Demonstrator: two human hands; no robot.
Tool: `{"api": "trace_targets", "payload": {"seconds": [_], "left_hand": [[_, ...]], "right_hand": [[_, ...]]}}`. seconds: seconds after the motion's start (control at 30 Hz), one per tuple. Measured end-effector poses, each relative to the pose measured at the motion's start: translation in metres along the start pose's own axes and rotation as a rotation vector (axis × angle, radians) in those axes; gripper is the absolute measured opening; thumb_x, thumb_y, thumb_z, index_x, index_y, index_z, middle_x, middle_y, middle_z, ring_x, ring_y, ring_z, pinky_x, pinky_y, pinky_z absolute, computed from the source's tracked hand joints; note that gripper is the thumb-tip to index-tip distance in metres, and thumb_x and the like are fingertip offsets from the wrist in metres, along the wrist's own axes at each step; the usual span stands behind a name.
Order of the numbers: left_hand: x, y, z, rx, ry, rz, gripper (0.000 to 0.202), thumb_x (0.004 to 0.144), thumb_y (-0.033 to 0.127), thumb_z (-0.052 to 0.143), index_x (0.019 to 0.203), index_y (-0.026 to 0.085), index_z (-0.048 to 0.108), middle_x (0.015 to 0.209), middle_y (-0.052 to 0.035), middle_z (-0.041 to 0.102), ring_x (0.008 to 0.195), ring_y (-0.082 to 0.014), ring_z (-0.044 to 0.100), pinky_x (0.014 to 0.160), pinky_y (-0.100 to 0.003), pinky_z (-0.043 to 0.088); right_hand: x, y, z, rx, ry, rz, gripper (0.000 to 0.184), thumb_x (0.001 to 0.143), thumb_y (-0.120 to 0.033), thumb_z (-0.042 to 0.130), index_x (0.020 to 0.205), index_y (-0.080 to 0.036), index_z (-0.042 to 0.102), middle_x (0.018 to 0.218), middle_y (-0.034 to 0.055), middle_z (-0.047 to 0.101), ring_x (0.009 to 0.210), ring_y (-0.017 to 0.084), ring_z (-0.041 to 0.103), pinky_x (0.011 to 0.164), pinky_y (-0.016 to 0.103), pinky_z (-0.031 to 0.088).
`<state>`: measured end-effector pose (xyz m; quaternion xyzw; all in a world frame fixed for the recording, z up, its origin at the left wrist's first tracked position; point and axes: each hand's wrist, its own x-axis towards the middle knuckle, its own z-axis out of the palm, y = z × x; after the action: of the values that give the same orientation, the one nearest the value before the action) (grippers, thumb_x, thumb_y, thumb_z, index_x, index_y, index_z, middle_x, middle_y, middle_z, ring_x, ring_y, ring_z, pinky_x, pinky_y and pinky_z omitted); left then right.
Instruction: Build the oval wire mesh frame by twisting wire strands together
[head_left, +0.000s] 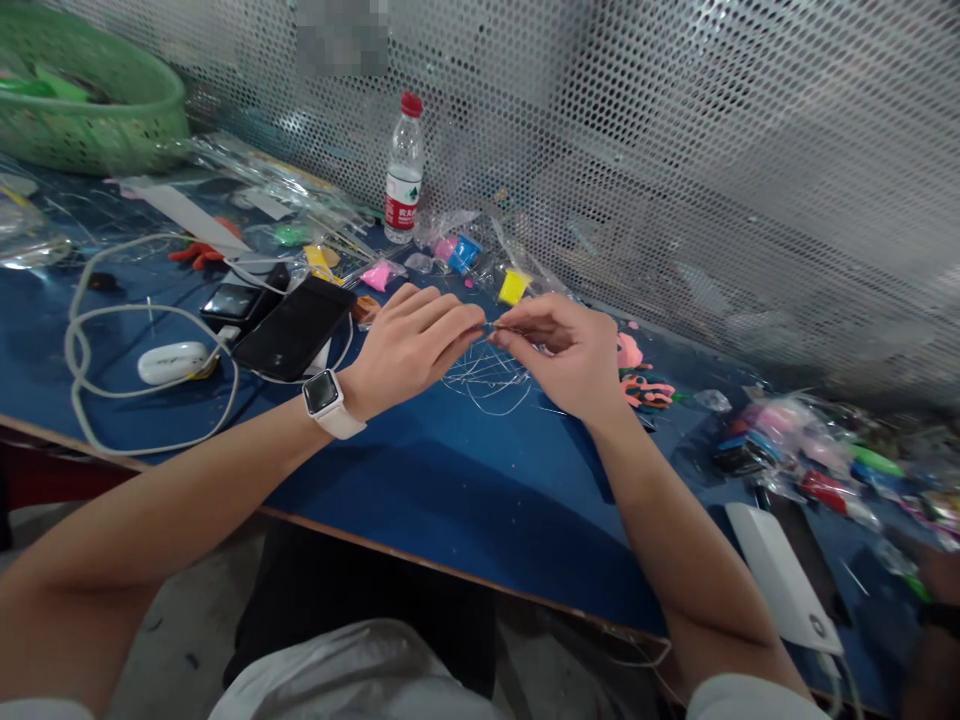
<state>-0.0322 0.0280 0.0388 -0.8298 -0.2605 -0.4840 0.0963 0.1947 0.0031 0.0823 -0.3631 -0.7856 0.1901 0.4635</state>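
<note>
My left hand point(416, 345) and my right hand point(566, 350) meet fingertip to fingertip above the blue table point(450, 490). Both pinch a thin clear thread point(491, 325) stretched between them. Under the fingers lies a loose tangle of the same thread point(487, 382). A white watch point(330, 402) sits on my left wrist. Small orange and pink toy pieces point(641, 385) lie just right of my right hand.
A black phone point(296, 325), a white mouse point(172, 361) and white cables point(112, 385) lie left. A water bottle point(405, 170) stands at the perforated wall point(675, 150). Coloured small bags point(487, 270) behind, a green basket point(90, 100) far left, packaged toys point(825, 460) and a white power bank point(784, 575) right.
</note>
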Motion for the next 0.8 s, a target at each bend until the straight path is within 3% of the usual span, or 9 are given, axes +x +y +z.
{"api": "trace_targets", "payload": {"seconds": [0.2, 0.37, 0.57, 0.8], "left_hand": [[-0.002, -0.001, 0.003, 0.018, -0.003, 0.03, 0.009, 0.111, 0.03, 0.059, 0.111, 0.024, 0.066, 0.09, -0.0036, 0.077, 0.079, -0.0211, 0.068, 0.075, -0.038, 0.045], [-0.002, 0.0, 0.002, 0.016, 0.0, 0.028, 0.008, 0.111, 0.029, 0.061, 0.111, 0.024, 0.067, 0.095, -0.0034, 0.079, 0.082, -0.0194, 0.072, 0.079, -0.037, 0.049], [0.001, 0.004, 0.0, -0.057, 0.123, 0.029, 0.006, 0.109, 0.023, 0.064, 0.113, 0.022, 0.069, 0.109, -0.0079, 0.077, 0.098, -0.02, 0.074, 0.081, -0.034, 0.056], [0.004, 0.007, 0.0, -0.26, 0.112, -0.094, 0.003, 0.107, 0.019, 0.067, 0.106, 0.019, 0.07, 0.101, -0.0051, 0.076, 0.086, -0.0149, 0.071, 0.078, -0.029, 0.057]], "right_hand": [[0.004, -0.008, -0.004, -0.316, -0.02, -0.171, 0.01, 0.099, -0.024, 0.076, 0.092, -0.031, 0.08, 0.091, -0.0001, 0.08, 0.092, 0.025, 0.075, 0.091, 0.049, 0.06], [0.002, -0.01, -0.001, -0.363, 0.018, -0.24, 0.013, 0.102, -0.022, 0.071, 0.093, -0.029, 0.077, 0.089, 0.0014, 0.078, 0.087, 0.024, 0.073, 0.085, 0.046, 0.058], [-0.002, -0.009, 0.006, -0.344, 0.091, -0.203, 0.01, 0.102, -0.022, 0.073, 0.094, -0.028, 0.076, 0.085, -0.0006, 0.077, 0.083, 0.022, 0.072, 0.081, 0.041, 0.057], [-0.004, -0.007, 0.01, -0.325, 0.135, -0.169, 0.01, 0.1, -0.018, 0.074, 0.094, -0.026, 0.076, 0.085, -0.0007, 0.076, 0.081, 0.02, 0.071, 0.079, 0.038, 0.057]]}}
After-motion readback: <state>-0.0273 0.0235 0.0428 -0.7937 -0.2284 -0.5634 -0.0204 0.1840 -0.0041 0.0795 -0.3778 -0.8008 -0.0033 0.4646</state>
